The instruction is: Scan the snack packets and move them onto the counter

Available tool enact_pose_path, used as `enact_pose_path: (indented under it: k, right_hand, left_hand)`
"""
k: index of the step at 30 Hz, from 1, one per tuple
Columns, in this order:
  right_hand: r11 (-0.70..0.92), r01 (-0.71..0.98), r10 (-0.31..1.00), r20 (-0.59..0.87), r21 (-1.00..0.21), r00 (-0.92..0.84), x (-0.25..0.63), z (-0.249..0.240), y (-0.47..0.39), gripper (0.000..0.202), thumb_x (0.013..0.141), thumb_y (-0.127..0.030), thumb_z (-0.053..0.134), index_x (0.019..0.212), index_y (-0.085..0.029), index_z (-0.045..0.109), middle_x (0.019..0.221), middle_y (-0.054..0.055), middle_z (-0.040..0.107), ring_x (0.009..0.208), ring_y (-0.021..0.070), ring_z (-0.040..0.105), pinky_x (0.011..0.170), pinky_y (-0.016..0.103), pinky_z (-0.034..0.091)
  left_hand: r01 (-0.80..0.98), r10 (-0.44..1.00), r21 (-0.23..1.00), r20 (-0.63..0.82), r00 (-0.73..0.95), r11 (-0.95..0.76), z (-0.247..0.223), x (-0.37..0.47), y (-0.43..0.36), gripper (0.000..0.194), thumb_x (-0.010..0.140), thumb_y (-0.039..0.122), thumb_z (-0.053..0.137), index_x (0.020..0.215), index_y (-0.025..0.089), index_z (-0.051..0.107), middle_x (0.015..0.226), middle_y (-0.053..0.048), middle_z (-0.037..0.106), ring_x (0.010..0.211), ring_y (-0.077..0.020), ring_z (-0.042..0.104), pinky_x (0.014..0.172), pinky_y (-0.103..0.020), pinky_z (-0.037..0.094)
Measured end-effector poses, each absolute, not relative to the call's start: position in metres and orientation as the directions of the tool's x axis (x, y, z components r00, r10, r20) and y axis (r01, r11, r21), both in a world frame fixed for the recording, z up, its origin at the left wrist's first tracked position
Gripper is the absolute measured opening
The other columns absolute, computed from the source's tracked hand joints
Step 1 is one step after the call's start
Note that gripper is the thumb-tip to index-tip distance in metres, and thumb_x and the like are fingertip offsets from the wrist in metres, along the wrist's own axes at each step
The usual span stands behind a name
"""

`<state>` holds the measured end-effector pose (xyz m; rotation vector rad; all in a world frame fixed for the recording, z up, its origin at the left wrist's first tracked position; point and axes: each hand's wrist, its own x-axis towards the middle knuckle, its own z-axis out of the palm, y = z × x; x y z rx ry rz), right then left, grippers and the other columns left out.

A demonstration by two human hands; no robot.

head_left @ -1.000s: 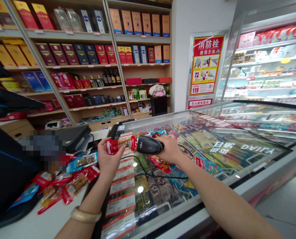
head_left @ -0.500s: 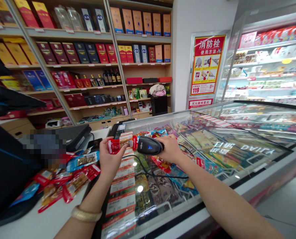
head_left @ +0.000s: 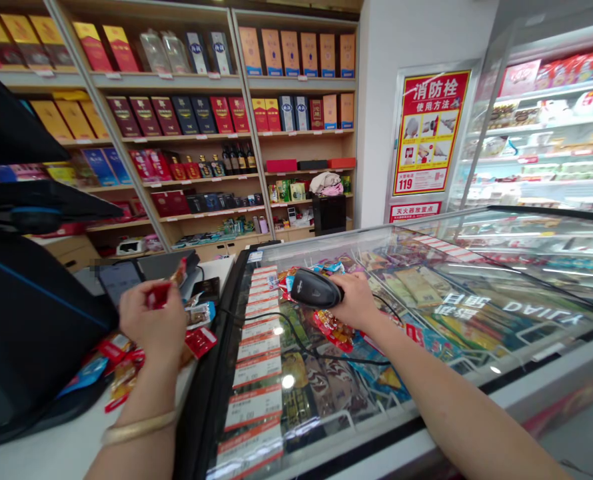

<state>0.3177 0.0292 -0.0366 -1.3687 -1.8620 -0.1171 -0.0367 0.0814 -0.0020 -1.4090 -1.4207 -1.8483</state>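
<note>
- head view: the left hand (head_left: 151,320) is closed on a small red snack packet (head_left: 164,288), pinched between the fingertips above the white bench (head_left: 51,453). the packet's long axis runs from lower left to upper right, and its far end tips up toward the shelves.
- head view: the right hand (head_left: 357,301) is wrapped around the grip of a black barcode scanner (head_left: 317,288), held over the glass lid of the freezer (head_left: 426,313). the scanner's long axis lies roughly level, with its head pointing left toward the left hand; the packet and the scanner are well apart.
- head view: a black cable (head_left: 296,340) runs from the scanner down across the freezer lid.
- head view: more snack packets (head_left: 121,363) in red and blue lie loose on the bench just below the left hand, beside a dark monitor (head_left: 31,320).
- head view: a gold bangle (head_left: 136,428) sits on the left wrist.
- head view: a row of price labels (head_left: 256,373) runs along the near edge of the freezer lid.
</note>
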Motion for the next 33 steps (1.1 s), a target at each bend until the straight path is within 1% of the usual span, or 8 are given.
enact_pose_path:
  k: [5,9,14,17,21,26,30,33]
  right_hand:
    - [0.4,0.838,0.758,0.648,-0.371,-0.076,0.319,-0.035,0.029,0.026,0.067,-0.027,0.074,0.092,-0.022,0.073,0.095,0.006,0.078,0.092,0.0263,0.069,0.083,0.035,0.031]
    - [0.393,0.838,0.752,0.656,-0.378,-0.057,0.319,-0.034,0.028,0.025,0.066,-0.026,0.072,0.091,-0.023,0.073,0.091,0.006,0.078,0.089,0.0256,0.068,0.081,0.034,0.032]
    - [0.388,0.834,0.707,0.707,-0.392,0.004,0.322,-0.037,0.032,0.026,0.067,-0.027,0.069,0.092,-0.022,0.073,0.094,0.008,0.079,0.09,0.0257,0.068,0.081,0.035,0.034]
    - [0.369,0.831,0.675,0.735,-0.415,0.068,0.326,-0.038,0.035,0.024,0.067,-0.028,0.069,0.09,-0.022,0.073,0.092,0.007,0.079,0.09,0.0267,0.069,0.08,0.035,0.034]
    - [0.343,0.823,0.645,0.75,-0.452,0.143,0.33,-0.038,0.038,0.026,0.068,-0.03,0.07,0.091,-0.021,0.073,0.093,0.008,0.079,0.091,0.0278,0.069,0.08,0.036,0.037]
    - [0.32,0.832,0.653,0.742,-0.453,0.153,0.331,-0.038,0.038,0.026,0.067,-0.033,0.073,0.091,-0.022,0.073,0.094,0.007,0.079,0.091,0.0278,0.069,0.079,0.035,0.037]
    - [0.321,0.835,0.663,0.736,-0.447,0.139,0.329,-0.037,0.038,0.025,0.067,-0.031,0.072,0.091,-0.022,0.073,0.092,0.006,0.079,0.089,0.0264,0.068,0.08,0.035,0.036]
    - [0.329,0.834,0.666,0.735,-0.443,0.127,0.328,-0.038,0.038,0.026,0.067,-0.029,0.072,0.092,-0.022,0.073,0.095,0.007,0.079,0.09,0.0259,0.068,0.08,0.034,0.035]
  left_hand:
    - [0.823,0.248,0.473,0.878,-0.41,-0.313,-0.007,-0.09,0.091,0.012,0.087,0.035,0.062,0.08,0.027,0.067,0.081,-0.007,0.064,0.096,-0.0325,0.062,0.087,-0.059,0.047]
    - [0.852,0.297,0.5,0.846,-0.443,-0.157,-0.016,-0.1,0.089,0.016,0.077,0.021,0.06,0.084,0.03,0.071,0.094,-0.004,0.068,0.108,-0.0373,0.061,0.096,-0.075,0.035]
    - [0.886,0.299,0.444,0.87,-0.392,-0.131,-0.017,-0.084,0.09,0.028,0.076,0.014,0.056,0.093,0.028,0.074,0.108,-0.005,0.068,0.112,-0.0399,0.06,0.094,-0.075,0.036]
    - [0.91,0.35,0.315,0.912,-0.213,-0.269,-0.015,-0.059,0.097,0.027,0.08,0.014,0.054,0.094,0.022,0.075,0.102,-0.01,0.068,0.102,-0.0336,0.065,0.092,-0.062,0.047]
    - [0.803,0.415,0.066,0.879,0.234,-0.592,-0.02,-0.001,0.101,0.026,0.086,0.015,0.051,0.098,0.02,0.075,0.104,-0.01,0.071,0.098,-0.0253,0.067,0.09,-0.044,0.053]
    - [0.637,0.46,-0.142,0.577,0.675,-0.758,-0.044,0.07,0.094,0.041,0.09,0.014,0.047,0.121,0.025,0.072,0.14,-0.011,0.063,0.132,-0.0291,0.054,0.11,-0.053,0.042]
    - [0.629,0.542,-0.132,0.392,0.743,-0.767,-0.065,0.093,0.099,0.051,0.088,0.013,0.05,0.133,0.029,0.067,0.157,-0.01,0.048,0.145,-0.034,0.04,0.116,-0.061,0.033]
    - [0.643,0.597,-0.078,0.3,0.744,-0.762,-0.073,0.094,0.107,0.056,0.087,0.012,0.049,0.14,0.027,0.062,0.154,-0.01,0.051,0.148,-0.035,0.037,0.117,-0.065,0.031]
